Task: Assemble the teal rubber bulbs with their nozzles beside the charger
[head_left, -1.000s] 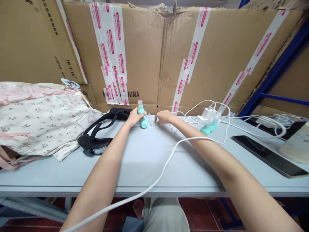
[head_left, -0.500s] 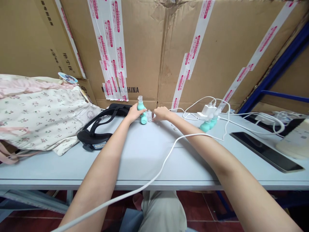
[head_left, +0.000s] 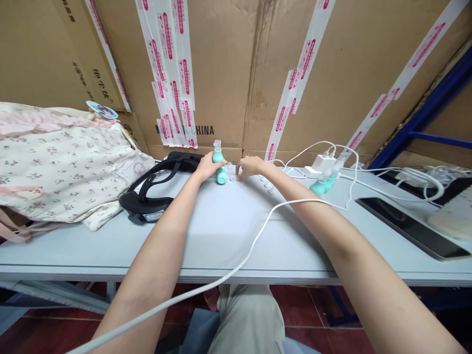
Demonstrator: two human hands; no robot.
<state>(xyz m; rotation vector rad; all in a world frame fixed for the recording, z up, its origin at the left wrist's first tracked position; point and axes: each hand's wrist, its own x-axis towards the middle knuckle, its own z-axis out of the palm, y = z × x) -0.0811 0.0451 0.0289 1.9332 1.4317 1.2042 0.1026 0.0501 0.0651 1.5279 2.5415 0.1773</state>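
Note:
My left hand (head_left: 207, 167) is wrapped against a small mint-green bottle (head_left: 218, 156) with a clear top, near the back of the table. Just below its fingers shows another rounded mint-green part (head_left: 221, 177); whether it belongs to the same bottle I cannot tell. Beside it, to the right, lie small clear plastic pieces (head_left: 231, 173). My right hand (head_left: 249, 167) is at these pieces with its fingers curled down to the tabletop. What its fingertips hold, if anything, is too small to make out. Several clear round discs (head_left: 268, 185) lie under my right forearm.
More mint-green bottles (head_left: 321, 185) stand at right beside a white charger (head_left: 323, 163). A white cable (head_left: 254, 241) crosses over my arms. A black phone (head_left: 409, 227) lies at right, a black head strap (head_left: 142, 201) and a floral bag (head_left: 62, 172) at left. Cardboard (head_left: 221, 73) rises behind.
The view has shifted a little. My right hand has drawn slightly away from the mint-green bottle, and more of the clear pieces shows between the hands. My left hand keeps its hold.

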